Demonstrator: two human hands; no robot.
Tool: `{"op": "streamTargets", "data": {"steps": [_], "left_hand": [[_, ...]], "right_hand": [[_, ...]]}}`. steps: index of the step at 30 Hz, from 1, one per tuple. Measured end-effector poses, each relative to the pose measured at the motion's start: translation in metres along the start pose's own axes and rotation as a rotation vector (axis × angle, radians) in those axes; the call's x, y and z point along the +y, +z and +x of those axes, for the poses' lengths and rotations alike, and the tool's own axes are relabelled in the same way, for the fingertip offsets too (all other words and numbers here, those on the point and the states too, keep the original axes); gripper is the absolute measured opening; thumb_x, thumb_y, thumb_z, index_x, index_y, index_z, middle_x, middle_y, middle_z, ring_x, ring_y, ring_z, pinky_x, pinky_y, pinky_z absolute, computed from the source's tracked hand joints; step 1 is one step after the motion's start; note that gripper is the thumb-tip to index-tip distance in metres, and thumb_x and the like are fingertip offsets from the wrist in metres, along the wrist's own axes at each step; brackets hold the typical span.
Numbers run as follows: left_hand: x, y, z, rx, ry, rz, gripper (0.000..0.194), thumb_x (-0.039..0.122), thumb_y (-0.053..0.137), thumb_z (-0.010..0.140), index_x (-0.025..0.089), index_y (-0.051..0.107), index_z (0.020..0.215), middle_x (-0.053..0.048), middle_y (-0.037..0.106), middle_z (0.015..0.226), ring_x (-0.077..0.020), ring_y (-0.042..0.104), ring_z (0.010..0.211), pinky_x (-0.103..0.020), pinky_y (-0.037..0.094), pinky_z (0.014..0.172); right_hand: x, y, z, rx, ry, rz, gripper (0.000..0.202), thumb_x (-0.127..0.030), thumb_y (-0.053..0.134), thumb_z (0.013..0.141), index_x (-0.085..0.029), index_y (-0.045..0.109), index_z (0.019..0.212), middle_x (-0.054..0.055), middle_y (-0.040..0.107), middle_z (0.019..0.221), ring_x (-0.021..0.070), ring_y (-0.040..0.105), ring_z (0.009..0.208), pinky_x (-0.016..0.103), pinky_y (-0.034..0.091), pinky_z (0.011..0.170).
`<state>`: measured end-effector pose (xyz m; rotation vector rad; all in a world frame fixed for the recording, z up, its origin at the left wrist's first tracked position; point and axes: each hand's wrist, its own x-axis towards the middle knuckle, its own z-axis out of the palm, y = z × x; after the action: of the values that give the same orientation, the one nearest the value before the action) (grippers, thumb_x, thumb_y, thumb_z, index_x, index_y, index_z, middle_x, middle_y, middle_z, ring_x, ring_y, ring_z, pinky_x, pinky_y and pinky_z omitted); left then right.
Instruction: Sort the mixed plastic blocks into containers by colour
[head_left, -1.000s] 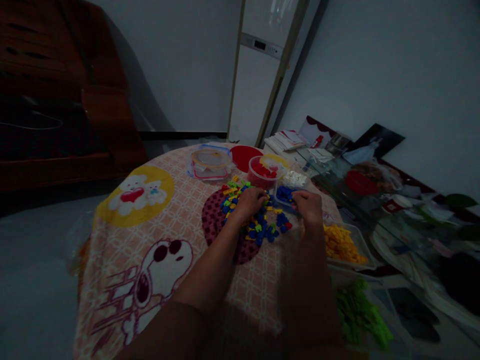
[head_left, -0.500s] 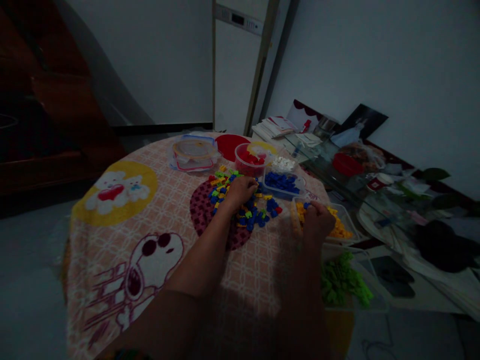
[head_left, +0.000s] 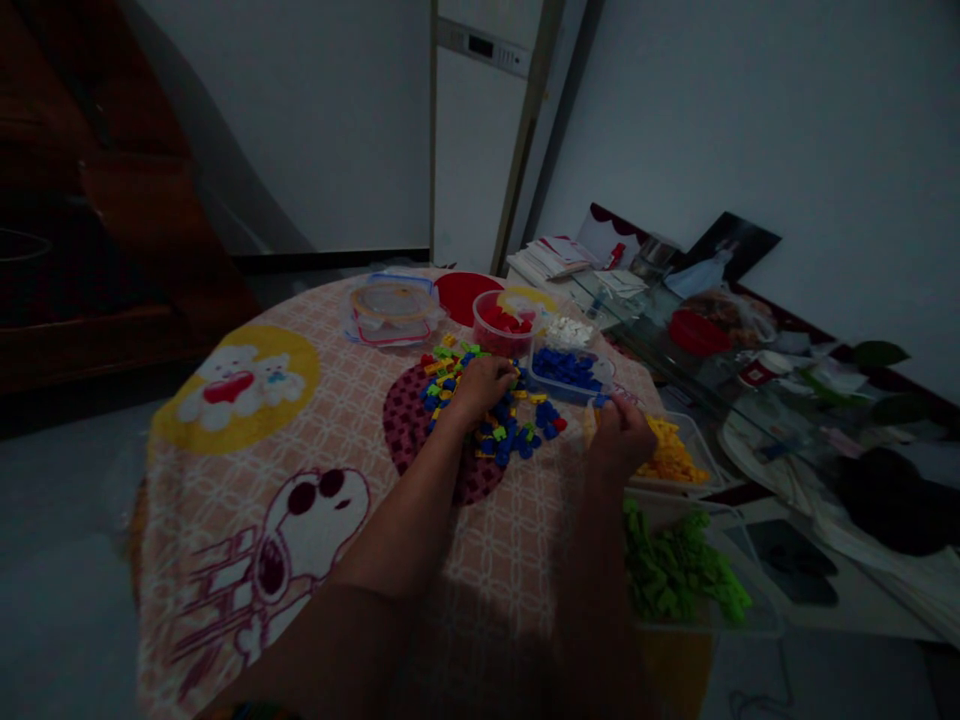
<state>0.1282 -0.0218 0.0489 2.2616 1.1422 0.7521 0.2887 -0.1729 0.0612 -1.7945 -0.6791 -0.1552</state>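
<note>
A mixed pile of small toy building bricks (head_left: 514,440), blue, yellow, green and red, lies in the middle of the table. My left hand (head_left: 484,385) rests over the pile with its fingers curled together; what they hold, if anything, is hidden. At the near left end of the tub of yellow bricks (head_left: 673,455), my right hand (head_left: 624,440) pinches a blue brick (head_left: 602,401) between thumb and fingers. Just beyond it stands the tub of blue bricks (head_left: 566,369). Closer to me is the tub of green bricks (head_left: 679,565).
A round tub of red bricks (head_left: 504,322) and some white bricks (head_left: 570,332) stand at the back. Stacked lids (head_left: 394,305) lie at the back left on the patterned tablecloth (head_left: 315,420). A cluttered glass-topped side table (head_left: 645,335) borders the right.
My right hand has moved slightly left and up from over the yellow bricks, carrying the blue brick. My left hand has stayed over the pile.
</note>
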Motion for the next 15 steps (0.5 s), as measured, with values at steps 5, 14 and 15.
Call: {"op": "streamTargets", "data": {"steps": [5, 14, 15], "left_hand": [[-0.001, -0.003, 0.0, 0.015, -0.026, 0.023, 0.023, 0.022, 0.061, 0.087, 0.019, 0.079, 0.101, -0.007, 0.079, 0.098, -0.0202, 0.07, 0.089, -0.03, 0.052, 0.086], [0.0, -0.005, -0.002, -0.003, -0.068, 0.02, 0.025, 0.019, 0.061, 0.087, 0.016, 0.079, 0.105, -0.009, 0.079, 0.102, -0.0209, 0.071, 0.093, -0.031, 0.052, 0.089], [0.0, -0.005, -0.002, 0.003, -0.068, 0.023, 0.025, 0.019, 0.061, 0.087, 0.017, 0.079, 0.105, -0.008, 0.079, 0.102, -0.0205, 0.071, 0.093, -0.031, 0.052, 0.09]], "right_hand": [[0.003, 0.026, -0.017, -0.27, 0.079, 0.149, 0.039, -0.042, 0.057, 0.076, -0.014, 0.078, 0.093, 0.008, 0.077, 0.079, 0.0233, 0.071, 0.073, 0.032, 0.056, 0.07], [0.0, 0.072, 0.014, -0.225, 0.233, 0.402, 0.047, -0.032, 0.059, 0.072, -0.01, 0.074, 0.111, 0.009, 0.076, 0.087, 0.0193, 0.07, 0.069, 0.032, 0.059, 0.067], [0.002, 0.074, 0.019, -0.209, 0.214, 0.418, 0.051, -0.031, 0.059, 0.072, -0.009, 0.072, 0.116, 0.011, 0.076, 0.095, 0.0194, 0.07, 0.073, 0.032, 0.059, 0.069]]}}
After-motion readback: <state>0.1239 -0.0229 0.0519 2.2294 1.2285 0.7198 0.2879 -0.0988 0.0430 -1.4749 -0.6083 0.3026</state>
